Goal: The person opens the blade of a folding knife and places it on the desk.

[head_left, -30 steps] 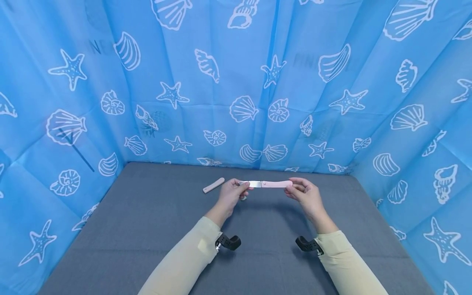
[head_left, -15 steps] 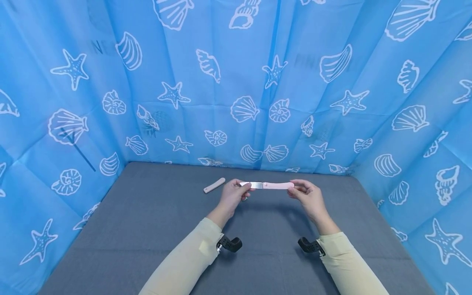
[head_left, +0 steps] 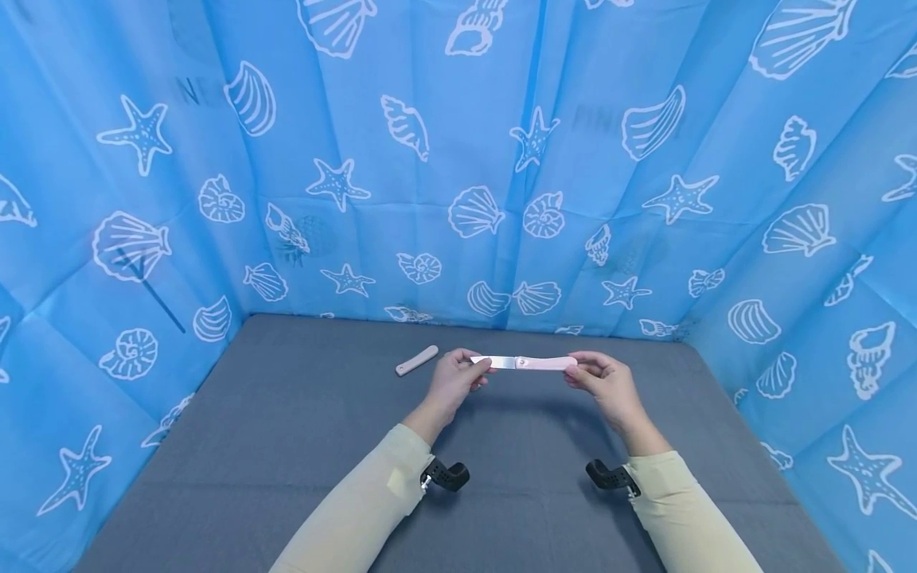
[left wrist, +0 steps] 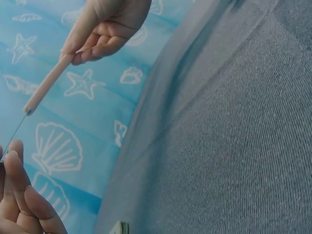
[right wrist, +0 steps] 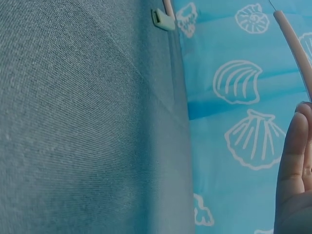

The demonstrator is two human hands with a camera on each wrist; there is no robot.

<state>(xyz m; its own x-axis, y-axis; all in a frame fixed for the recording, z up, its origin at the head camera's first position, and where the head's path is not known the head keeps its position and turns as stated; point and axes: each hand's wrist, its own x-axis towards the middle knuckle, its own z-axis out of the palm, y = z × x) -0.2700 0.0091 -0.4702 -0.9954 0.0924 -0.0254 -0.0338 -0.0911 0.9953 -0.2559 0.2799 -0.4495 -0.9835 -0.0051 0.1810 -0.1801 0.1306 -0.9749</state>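
Observation:
A knife with a pink handle (head_left: 546,363) is held level above the table, its silver blade (head_left: 504,362) unfolded to the left. My left hand (head_left: 446,386) pinches the blade near its tip between thumb and fingers. At the other end, my right hand (head_left: 612,390) pinches the butt of the handle. Seen edge-on in the left wrist view, the blade is a thin line running from the handle (left wrist: 46,87) to my left fingertips. A second pink handle (head_left: 417,360), with no blade showing, lies on the table beyond my left hand.
A pale green slotted piece (right wrist: 163,19) lies on the table, mostly hidden behind my left hand in the head view. Grey cloth covers the table (head_left: 286,446). Blue shell-print curtains (head_left: 430,183) hang along its back and sides.
The knife and my right hand have shifted slightly right and down. My left hand has hardly moved, and a little more blade shows beyond its thumb. The second handle stays put.

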